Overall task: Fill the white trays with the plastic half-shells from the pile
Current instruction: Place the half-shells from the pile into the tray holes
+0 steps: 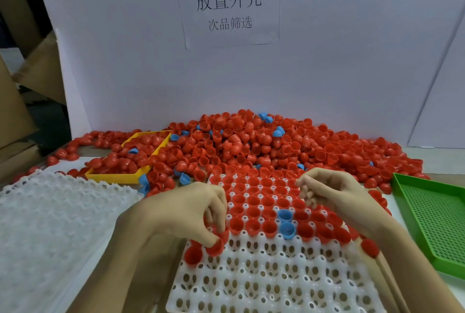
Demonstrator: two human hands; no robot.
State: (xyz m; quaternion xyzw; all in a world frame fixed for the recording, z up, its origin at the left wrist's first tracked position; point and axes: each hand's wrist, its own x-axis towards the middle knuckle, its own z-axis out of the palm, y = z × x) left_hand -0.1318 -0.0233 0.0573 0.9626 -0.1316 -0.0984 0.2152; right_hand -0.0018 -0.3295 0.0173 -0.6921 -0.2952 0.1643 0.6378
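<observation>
At the rear of the table (427,159), against a smooth white backing board (327,61) bearing a printed paper sign (227,5): one broad pile of half-shells (251,141), glossy moulded plastic, hemispherical, mostly red with scattered blue, lying dome-up and hollow-up alike.

Front centre: white tray (264,275), translucent plastic, a grid of round cup wells with perforated bottoms and raised pegs between. Far rows filled with red shells set hollow-up; two blue half-shells (285,222) sit among them, one behind the other. Near rows bare.

Left: stack of white trays (50,212), same knobbed, dimpled pattern.

Right edge: green tray (437,214), rigid, rectangular, perforated floor, raised rim.

Left rear: yellow tray (120,177), rectangular rim, heaped with red shells, one blue.

Left hand (181,214): over the tray's left edge, fingers curled down, thumb and fingertips pinching a red half-shell (216,247) at a well, just beside another seated red shell.

Right hand (329,189): raised above the filled rows, fingers loosely curled, blurred; whether they hold anything cannot be told.
</observation>
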